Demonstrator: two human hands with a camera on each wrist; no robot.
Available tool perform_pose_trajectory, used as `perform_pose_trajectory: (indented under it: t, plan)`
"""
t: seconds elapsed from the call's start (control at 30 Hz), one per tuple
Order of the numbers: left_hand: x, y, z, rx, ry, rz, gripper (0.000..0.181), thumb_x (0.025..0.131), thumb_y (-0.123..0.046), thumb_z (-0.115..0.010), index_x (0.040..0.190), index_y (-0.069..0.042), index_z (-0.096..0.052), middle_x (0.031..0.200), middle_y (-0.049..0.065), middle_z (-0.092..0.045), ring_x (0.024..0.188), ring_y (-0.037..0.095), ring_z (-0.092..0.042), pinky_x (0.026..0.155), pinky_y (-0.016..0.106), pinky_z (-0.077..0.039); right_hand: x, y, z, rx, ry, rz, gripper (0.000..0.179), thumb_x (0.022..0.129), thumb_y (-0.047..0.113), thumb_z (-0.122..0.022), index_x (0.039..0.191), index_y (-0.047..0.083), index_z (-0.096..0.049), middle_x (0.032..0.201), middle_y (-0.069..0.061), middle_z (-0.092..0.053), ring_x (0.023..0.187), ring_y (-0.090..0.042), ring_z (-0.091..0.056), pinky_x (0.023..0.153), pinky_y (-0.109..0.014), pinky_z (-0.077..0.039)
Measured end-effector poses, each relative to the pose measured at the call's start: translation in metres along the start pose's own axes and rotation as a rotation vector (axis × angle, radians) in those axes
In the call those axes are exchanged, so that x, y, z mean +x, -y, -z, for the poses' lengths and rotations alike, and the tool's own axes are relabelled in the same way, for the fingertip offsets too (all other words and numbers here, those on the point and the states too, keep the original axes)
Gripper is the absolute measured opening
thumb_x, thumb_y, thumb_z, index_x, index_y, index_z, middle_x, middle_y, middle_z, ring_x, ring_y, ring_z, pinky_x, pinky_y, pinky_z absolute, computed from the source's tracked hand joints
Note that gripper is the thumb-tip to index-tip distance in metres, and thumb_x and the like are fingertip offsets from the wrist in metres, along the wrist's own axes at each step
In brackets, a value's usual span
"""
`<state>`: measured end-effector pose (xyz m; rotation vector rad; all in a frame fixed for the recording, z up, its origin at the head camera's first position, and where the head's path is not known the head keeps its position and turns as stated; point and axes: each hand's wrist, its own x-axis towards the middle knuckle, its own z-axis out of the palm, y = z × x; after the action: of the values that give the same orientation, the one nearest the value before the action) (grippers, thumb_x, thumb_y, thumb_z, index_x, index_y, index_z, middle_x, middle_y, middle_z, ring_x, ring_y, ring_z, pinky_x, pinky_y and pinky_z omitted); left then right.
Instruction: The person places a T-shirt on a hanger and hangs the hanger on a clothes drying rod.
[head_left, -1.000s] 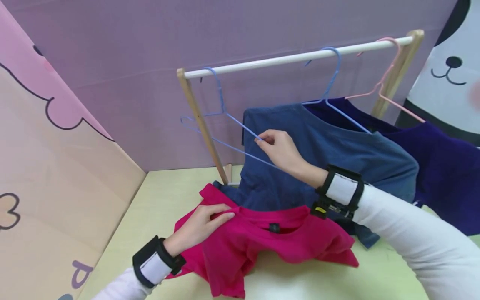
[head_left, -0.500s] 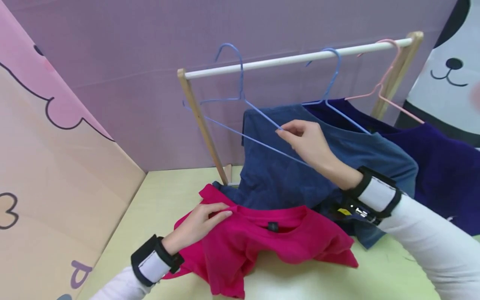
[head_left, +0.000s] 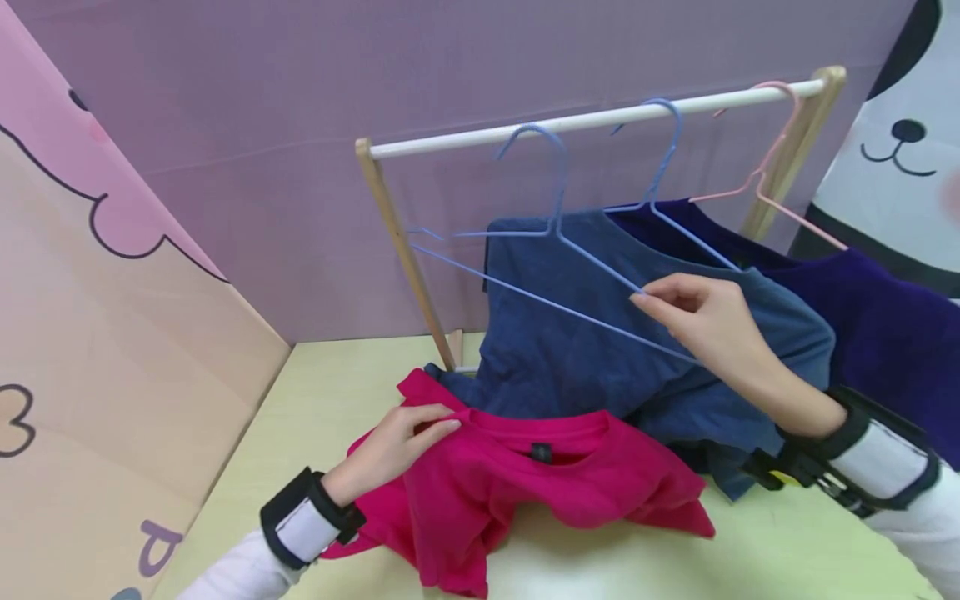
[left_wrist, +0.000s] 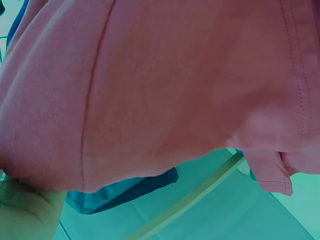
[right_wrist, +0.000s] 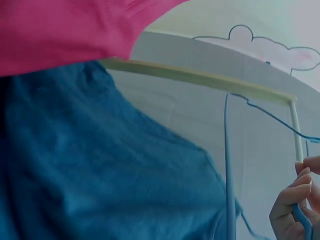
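Observation:
My right hand [head_left: 708, 321] pinches the right shoulder of a blue wire hanger [head_left: 592, 262]. The hanger carries no garment, and its hook appears in front of the white rod [head_left: 465, 140]. In the right wrist view my right hand [right_wrist: 297, 200] shows at the right edge, holding the blue wire. With thumb and fingers my left hand [head_left: 405, 437] pinches a bright pink T-shirt [head_left: 495, 483] beside its neckline; the shirt's collar faces the rack. The left wrist view is mostly filled by the shirt's cloth [left_wrist: 175, 90], with part of my left hand [left_wrist: 30, 210] below.
A small wooden rack [head_left: 397, 242] stands at the back. From it hang a blue-grey shirt [head_left: 547, 333] on a blue hanger [head_left: 663, 158] and a dark purple garment [head_left: 877, 333] on a pink hanger [head_left: 772, 150]. A printed panel [head_left: 112, 333] borders the table [head_left: 322, 392] at left.
My right hand has lifted the blue hanger off the rod's left end, then brought it right and down towards me. My left hand stays at the pink T-shirt, almost still.

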<state>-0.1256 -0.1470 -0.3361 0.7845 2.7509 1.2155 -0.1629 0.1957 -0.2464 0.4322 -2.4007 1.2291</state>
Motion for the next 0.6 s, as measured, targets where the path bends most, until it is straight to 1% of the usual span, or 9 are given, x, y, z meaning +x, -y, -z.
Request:
perform_pose_trajectory:
  t: [0.07,0.1,0.2,0.3,0.33,0.43,0.6]
  plan:
    - [0.0,0.001,0.0,0.002,-0.003,0.008,0.023,0.086,-0.032,-0.054,0.106,-0.023,-0.06,0.091,-0.007,-0.061,0.073,0.009,-0.054,0.065,0.033,-0.049,-0.005,-0.01,0.007,-0.01,0.0,-0.009,0.019,0.081,0.029,-0.062,0.088,0.012,-0.066,0.064,-0.005,-0.058,0.051,-0.014,-0.045,0.042,-0.022,-0.037]
    - [0.0,0.002,0.0,0.003,-0.005,0.011,0.023,0.086,-0.032,-0.055,0.106,-0.022,-0.06,0.092,-0.006,-0.061,0.074,0.009,-0.054,0.066,0.033,-0.05,-0.007,-0.014,0.011,-0.02,0.001,-0.009,0.019,0.081,0.03,-0.062,0.089,0.013,-0.066,0.065,-0.005,-0.059,0.051,-0.013,-0.045,0.041,-0.025,-0.037]
    - [0.0,0.003,0.0,0.011,-0.018,0.008,0.025,0.086,-0.03,-0.055,0.108,-0.019,-0.06,0.094,-0.003,-0.062,0.076,0.01,-0.054,0.067,0.034,-0.05,-0.014,-0.023,0.023,-0.038,0.003,0.0,0.016,0.08,0.027,-0.063,0.088,0.013,-0.066,0.067,-0.007,-0.06,0.051,-0.013,-0.044,0.04,-0.027,-0.035]
    - [0.0,0.005,0.001,0.011,-0.029,0.006,0.025,0.086,-0.028,-0.056,0.108,-0.017,-0.059,0.095,-0.002,-0.062,0.076,0.01,-0.054,0.067,0.033,-0.05,-0.02,-0.028,0.035,-0.055,0.012,0.0,0.011,0.079,0.022,-0.065,0.085,0.013,-0.066,0.062,-0.003,-0.058,0.049,-0.011,-0.042,0.04,-0.028,-0.034]
    - [0.0,0.005,0.001,0.011,-0.033,0.005,0.025,0.085,-0.027,-0.056,0.108,-0.016,-0.059,0.095,-0.001,-0.062,0.077,0.01,-0.054,0.067,0.033,-0.05,-0.023,-0.028,0.039,-0.056,0.019,-0.002,0.009,0.079,0.019,-0.065,0.085,0.012,-0.066,0.061,-0.002,-0.058,0.049,-0.011,-0.042,0.04,-0.026,-0.034]
    - [0.0,0.007,0.0,0.008,-0.038,0.008,0.025,0.085,-0.025,-0.057,0.108,-0.016,-0.059,0.096,-0.001,-0.062,0.077,0.01,-0.054,0.067,0.033,-0.051,-0.029,-0.034,0.049,-0.074,0.043,-0.031,0.007,0.077,0.015,-0.067,0.083,0.011,-0.066,0.055,0.002,-0.052,0.046,-0.011,-0.041,0.038,-0.025,-0.034]
    - [0.0,0.013,0.001,0.006,-0.053,0.013,0.024,0.085,-0.022,-0.057,0.107,-0.014,-0.06,0.095,0.002,-0.062,0.076,0.012,-0.053,0.066,0.033,-0.05,-0.038,-0.042,0.063,-0.104,0.119,-0.065,0.008,0.077,0.012,-0.066,0.083,0.007,-0.064,0.051,-0.001,-0.045,0.043,-0.015,-0.04,0.035,-0.029,-0.031]
